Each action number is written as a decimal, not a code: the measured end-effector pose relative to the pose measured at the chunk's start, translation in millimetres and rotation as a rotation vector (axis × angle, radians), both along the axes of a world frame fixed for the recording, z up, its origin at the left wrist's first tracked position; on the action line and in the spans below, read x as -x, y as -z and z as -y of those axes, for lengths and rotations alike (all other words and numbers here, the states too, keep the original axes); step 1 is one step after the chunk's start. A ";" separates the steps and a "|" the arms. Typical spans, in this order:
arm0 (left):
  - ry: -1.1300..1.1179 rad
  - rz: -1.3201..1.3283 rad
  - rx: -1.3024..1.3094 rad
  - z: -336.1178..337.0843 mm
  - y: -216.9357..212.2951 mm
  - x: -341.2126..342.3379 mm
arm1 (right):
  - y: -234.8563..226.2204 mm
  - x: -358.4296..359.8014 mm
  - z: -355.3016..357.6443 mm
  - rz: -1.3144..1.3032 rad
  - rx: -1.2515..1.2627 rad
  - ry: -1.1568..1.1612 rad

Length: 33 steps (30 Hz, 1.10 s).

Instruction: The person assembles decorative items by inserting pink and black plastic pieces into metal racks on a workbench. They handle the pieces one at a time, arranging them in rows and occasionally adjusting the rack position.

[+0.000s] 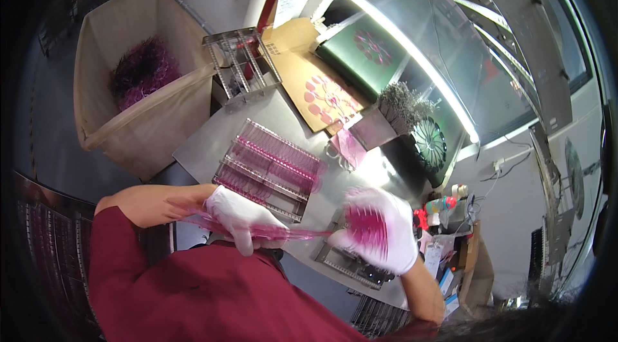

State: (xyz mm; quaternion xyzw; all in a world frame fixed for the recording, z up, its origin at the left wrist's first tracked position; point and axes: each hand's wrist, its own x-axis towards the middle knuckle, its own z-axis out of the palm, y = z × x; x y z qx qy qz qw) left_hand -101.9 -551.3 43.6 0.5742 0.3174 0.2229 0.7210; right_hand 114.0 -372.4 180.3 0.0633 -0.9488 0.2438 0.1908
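Observation:
White gloves cover both my hands. My left hand [244, 216] is closed around a long bundle of thin, pink translucent pieces [283, 232], whose blurred ends stick out past my left wrist. The other end of the bundle reaches toward my right hand [398, 229]. That hand is curled around a fanned cluster of pink, comb-like pieces [368, 231], their thin tips side by side. What kind of pieces they are I cannot make out. Just beyond my left hand, a metal rack [261, 178] lies on the table, holding rows of similar pink translucent pieces.
A big beige bin [151, 129] with a purple tangle of scraps [147, 75] stands at the left. An empty metal rack [241, 62] rests by the steel table [212, 129]. Farther back are cardboard [302, 78], a green board [360, 52] and a bright tube lamp [412, 62]. Bottles [444, 203] stand at the right.

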 end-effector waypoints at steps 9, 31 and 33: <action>-0.042 -0.455 -0.109 -9.4 -17.7 -18.4 | 3.0 38.9 20.6 0.898 0.089 -0.617; -1.600 -0.281 -2.223 -26.3 -41.1 -34.4 | 134.0 9.2 56.8 0.359 2.061 -0.531; -1.715 -0.680 -1.734 -9.6 -38.9 -16.2 | 135.7 10.6 51.7 0.318 1.586 -0.156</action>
